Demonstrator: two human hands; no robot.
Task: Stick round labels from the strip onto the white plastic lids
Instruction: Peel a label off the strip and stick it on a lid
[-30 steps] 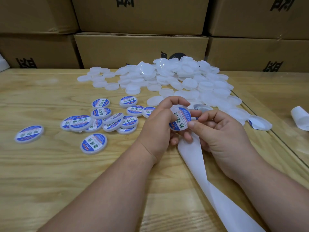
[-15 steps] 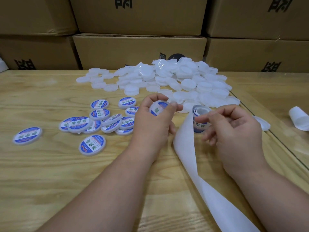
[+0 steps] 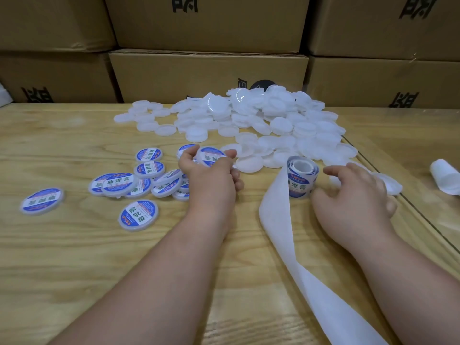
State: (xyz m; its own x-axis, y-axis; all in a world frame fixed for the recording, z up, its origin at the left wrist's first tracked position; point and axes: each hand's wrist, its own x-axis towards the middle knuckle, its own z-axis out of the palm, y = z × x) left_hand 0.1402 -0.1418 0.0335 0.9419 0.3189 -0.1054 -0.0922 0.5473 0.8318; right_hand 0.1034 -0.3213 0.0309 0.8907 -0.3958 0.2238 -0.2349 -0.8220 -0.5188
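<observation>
— What's in the left hand [image 3: 211, 180]?

— A labelled lid [image 3: 211, 156], blue and white, pinched between thumb and fingertips just left of the frame's centre. It is tilted, its printed face turned up toward the camera.

— And the right hand [image 3: 353, 195]?

— It sits right of centre with fingers spread and loosely bent, gripping nothing that I can see. The thumb side lies just beside the roll of labels [image 3: 301, 179], which stands on end on the wooden table [image 3: 74, 257]. Whether skin actually touches the roll I cannot tell.

— Where does the strip go?

— The bare white backing strip [image 3: 293, 245] peels off the roll's left side and runs down toward the lower right of the frame, curling between the two forearms.

— The finished ones?

— A cluster of labelled lids [image 3: 139, 183] lies left of the holding hand, some overlapping, with one off alone [image 3: 41, 200] at the far left and another [image 3: 138, 215] just below the cluster.

— And the plain ones?

— A big heap of white lids [image 3: 249, 118] fills the upper middle, spreading to the right (a few rest just above the roll). Behind it cardboard boxes [image 3: 209, 75] are stacked along the top, and a crumpled piece of white paper [image 3: 445, 176] lies at the right edge.
</observation>
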